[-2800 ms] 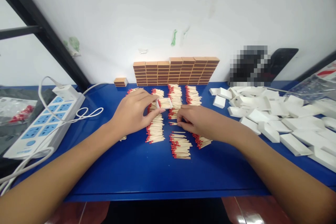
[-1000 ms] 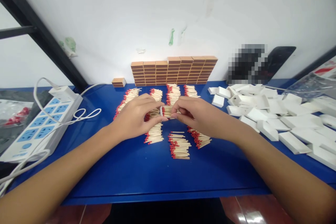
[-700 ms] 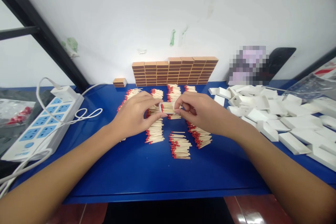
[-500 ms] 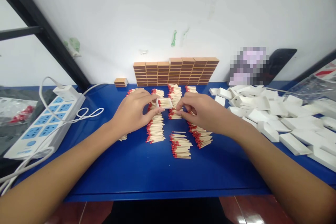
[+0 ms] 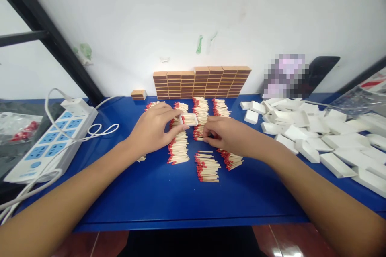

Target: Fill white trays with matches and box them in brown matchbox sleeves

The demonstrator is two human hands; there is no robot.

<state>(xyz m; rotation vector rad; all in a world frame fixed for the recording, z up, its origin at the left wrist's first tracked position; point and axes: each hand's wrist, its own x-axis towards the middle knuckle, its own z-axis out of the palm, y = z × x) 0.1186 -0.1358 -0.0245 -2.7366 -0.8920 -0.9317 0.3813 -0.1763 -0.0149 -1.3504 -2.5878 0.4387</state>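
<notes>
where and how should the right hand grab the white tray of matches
The tray is likely best pinched from the right, by the long walls near its right end: the left hand holds its left end, and matches lie inside.

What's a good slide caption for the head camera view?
Left hand holding a white tray of matches, right hand at a match row, stacked matchboxes behind.

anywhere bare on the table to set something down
Bare table shows between the forearms, nearer than the match rows, and between power strip and left forearm. Crowded: right side (white trays) and middle (matches, left hand, right hand).
</notes>
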